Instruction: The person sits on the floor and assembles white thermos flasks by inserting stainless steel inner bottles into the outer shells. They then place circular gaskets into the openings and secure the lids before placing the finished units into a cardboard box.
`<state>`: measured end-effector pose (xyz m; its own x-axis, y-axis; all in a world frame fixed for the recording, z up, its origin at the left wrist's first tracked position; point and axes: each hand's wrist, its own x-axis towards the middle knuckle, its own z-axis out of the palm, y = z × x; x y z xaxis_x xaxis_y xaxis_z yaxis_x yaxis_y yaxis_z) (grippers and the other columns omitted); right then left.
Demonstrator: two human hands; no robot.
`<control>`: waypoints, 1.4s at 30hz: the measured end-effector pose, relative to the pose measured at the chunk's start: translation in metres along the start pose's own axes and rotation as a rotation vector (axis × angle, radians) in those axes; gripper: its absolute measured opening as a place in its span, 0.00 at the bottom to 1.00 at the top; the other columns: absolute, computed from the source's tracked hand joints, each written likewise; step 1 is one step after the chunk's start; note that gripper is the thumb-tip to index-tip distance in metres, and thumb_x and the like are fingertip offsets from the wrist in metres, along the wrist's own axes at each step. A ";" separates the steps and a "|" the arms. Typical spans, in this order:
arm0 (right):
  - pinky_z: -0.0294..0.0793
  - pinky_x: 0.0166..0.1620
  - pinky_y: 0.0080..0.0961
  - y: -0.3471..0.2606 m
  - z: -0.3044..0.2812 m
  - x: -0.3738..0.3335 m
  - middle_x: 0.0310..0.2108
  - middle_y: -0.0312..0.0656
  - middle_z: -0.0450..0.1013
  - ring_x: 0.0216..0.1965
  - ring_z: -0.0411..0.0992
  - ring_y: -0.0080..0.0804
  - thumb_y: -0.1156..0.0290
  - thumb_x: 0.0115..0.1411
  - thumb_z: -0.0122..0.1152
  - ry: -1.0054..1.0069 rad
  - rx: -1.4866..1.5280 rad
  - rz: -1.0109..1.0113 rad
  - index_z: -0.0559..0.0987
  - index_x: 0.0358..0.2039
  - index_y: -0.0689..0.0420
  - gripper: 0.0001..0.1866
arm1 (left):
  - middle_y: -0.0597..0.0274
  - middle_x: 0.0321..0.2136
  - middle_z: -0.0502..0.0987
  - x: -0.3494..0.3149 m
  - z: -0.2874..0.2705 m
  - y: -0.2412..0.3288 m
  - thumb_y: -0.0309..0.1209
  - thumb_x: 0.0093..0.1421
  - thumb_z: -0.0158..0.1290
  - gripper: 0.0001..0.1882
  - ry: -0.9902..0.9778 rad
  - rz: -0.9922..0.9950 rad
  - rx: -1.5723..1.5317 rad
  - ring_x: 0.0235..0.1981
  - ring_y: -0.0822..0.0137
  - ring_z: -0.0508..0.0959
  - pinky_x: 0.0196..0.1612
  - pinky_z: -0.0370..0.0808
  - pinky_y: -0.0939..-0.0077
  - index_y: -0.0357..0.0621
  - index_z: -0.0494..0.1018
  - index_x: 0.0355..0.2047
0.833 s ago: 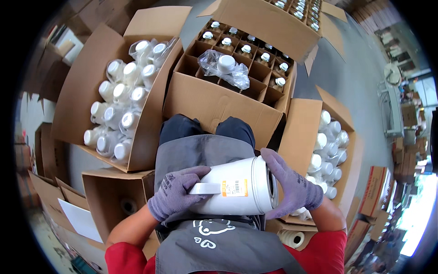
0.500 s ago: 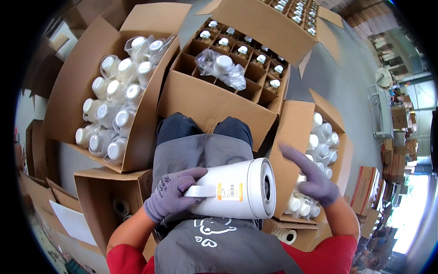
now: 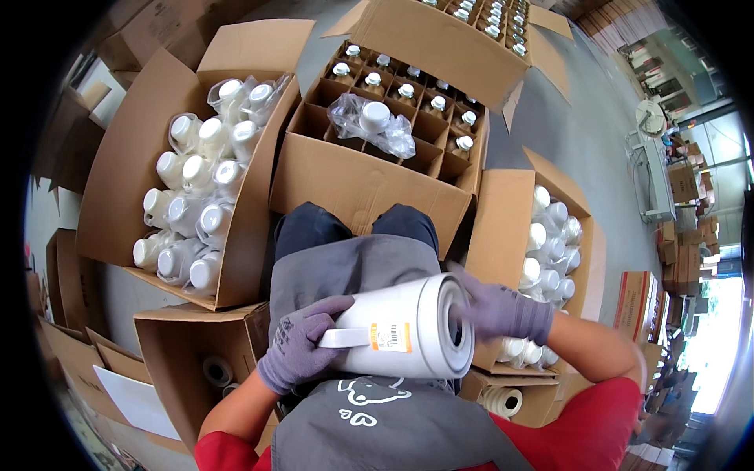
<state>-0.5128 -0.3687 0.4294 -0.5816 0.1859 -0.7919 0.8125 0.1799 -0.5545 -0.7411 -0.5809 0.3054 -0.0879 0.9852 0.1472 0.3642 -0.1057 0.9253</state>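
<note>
The head view shows an orange-and-white sticker point(image 3: 400, 337) with a barcode on a white jug point(image 3: 408, 310), its print too small to read; dark print marks the gloved left hand point(image 3: 300, 349). That hand grasps the jug at its handle point(image 3: 345, 337); the body lies tilted just to its right. The blurred right hand point(image 3: 499, 310), apart from the jug half a second ago, now reaches its round end; whether it grips, I cannot tell.
</note>
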 end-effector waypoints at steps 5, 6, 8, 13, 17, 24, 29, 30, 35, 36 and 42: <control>0.68 0.57 0.41 0.032 -0.014 -0.020 0.51 0.58 0.69 0.53 0.69 0.49 0.41 0.56 0.58 -0.191 -0.172 -0.111 0.65 0.62 0.51 0.39 | 0.44 0.49 0.76 -0.009 -0.001 -0.003 0.30 0.48 0.57 0.10 0.043 -0.067 -0.022 0.40 0.49 0.80 0.43 0.76 0.67 0.36 0.70 0.22; 0.68 0.58 0.42 0.035 -0.010 -0.009 0.53 0.57 0.68 0.55 0.66 0.49 0.43 0.55 0.60 -0.089 -0.250 -0.252 0.64 0.63 0.51 0.40 | 0.43 0.48 0.76 -0.008 -0.002 -0.004 0.30 0.48 0.58 0.10 0.032 -0.071 0.001 0.41 0.48 0.79 0.44 0.76 0.66 0.36 0.71 0.23; 0.67 0.59 0.44 0.026 0.005 0.008 0.57 0.57 0.64 0.60 0.61 0.50 0.47 0.53 0.64 0.175 -0.377 -0.525 0.62 0.63 0.52 0.42 | 0.42 0.49 0.75 0.002 -0.003 0.002 0.28 0.45 0.59 0.10 -0.013 0.002 -0.055 0.44 0.49 0.79 0.46 0.75 0.67 0.36 0.70 0.22; 0.58 0.62 0.51 0.039 -0.009 0.048 0.57 0.59 0.61 0.63 0.55 0.56 0.45 0.42 0.71 0.107 -0.006 -0.236 0.64 0.60 0.55 0.48 | 0.41 0.51 0.70 0.003 0.025 0.025 0.32 0.44 0.67 0.16 0.025 0.251 0.344 0.50 0.46 0.74 0.56 0.69 0.56 0.39 0.70 0.23; 0.54 0.63 0.54 0.034 -0.005 0.018 0.59 0.61 0.58 0.64 0.53 0.59 0.39 0.45 0.66 0.433 -0.571 -0.775 0.62 0.61 0.56 0.49 | 0.38 0.50 0.72 -0.010 0.005 0.005 0.27 0.45 0.62 0.12 -0.009 -0.018 -0.178 0.50 0.42 0.74 0.54 0.72 0.58 0.37 0.68 0.21; 0.46 0.65 0.57 0.048 0.042 0.051 0.66 0.62 0.47 0.67 0.45 0.65 0.35 0.46 0.63 0.561 -0.338 -0.845 0.55 0.67 0.58 0.57 | 0.38 0.53 0.71 -0.007 0.021 0.004 0.28 0.50 0.62 0.13 0.095 0.090 0.053 0.51 0.42 0.75 0.53 0.73 0.62 0.36 0.68 0.25; 0.62 0.60 0.47 0.054 0.028 0.033 0.57 0.53 0.65 0.58 0.63 0.55 0.53 0.54 0.65 0.619 -0.017 -0.776 0.73 0.54 0.58 0.31 | 0.40 0.52 0.73 -0.009 0.020 0.001 0.27 0.49 0.62 0.11 0.085 0.091 -0.027 0.52 0.41 0.75 0.54 0.72 0.60 0.36 0.69 0.24; 0.69 0.52 0.41 0.055 0.023 0.032 0.44 0.45 0.73 0.46 0.71 0.47 0.61 0.53 0.67 0.841 -0.394 -0.940 0.78 0.45 0.56 0.21 | 0.40 0.52 0.73 -0.010 0.018 0.002 0.25 0.49 0.60 0.10 0.064 0.072 -0.051 0.53 0.42 0.74 0.55 0.72 0.60 0.35 0.70 0.24; 0.70 0.44 0.40 0.044 0.014 -0.003 0.34 0.39 0.74 0.36 0.71 0.43 0.58 0.46 0.72 0.730 -0.757 -0.786 0.78 0.43 0.53 0.24 | 0.41 0.51 0.74 -0.009 0.021 0.002 0.25 0.49 0.59 0.08 0.087 0.033 -0.062 0.51 0.48 0.77 0.52 0.74 0.66 0.35 0.71 0.23; 0.70 0.42 0.40 0.050 0.013 -0.005 0.34 0.39 0.74 0.35 0.71 0.42 0.57 0.46 0.72 0.726 -0.797 -0.815 0.78 0.43 0.53 0.24 | 0.42 0.51 0.75 -0.009 0.021 0.002 0.26 0.49 0.59 0.08 0.090 0.042 -0.048 0.51 0.48 0.77 0.52 0.74 0.66 0.35 0.71 0.23; 0.72 0.37 0.36 0.039 0.002 0.005 0.31 0.42 0.76 0.32 0.75 0.41 0.61 0.46 0.71 0.631 -0.680 -0.727 0.79 0.37 0.54 0.18 | 0.42 0.51 0.75 -0.002 0.016 0.000 0.28 0.50 0.60 0.10 0.066 0.036 -0.057 0.49 0.46 0.77 0.51 0.74 0.64 0.36 0.70 0.23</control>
<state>-0.4837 -0.3629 0.4032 -0.9708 0.2383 0.0264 0.2053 0.8832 -0.4218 -0.7257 -0.5806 0.2998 -0.1370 0.9699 0.2012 0.3150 -0.1499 0.9372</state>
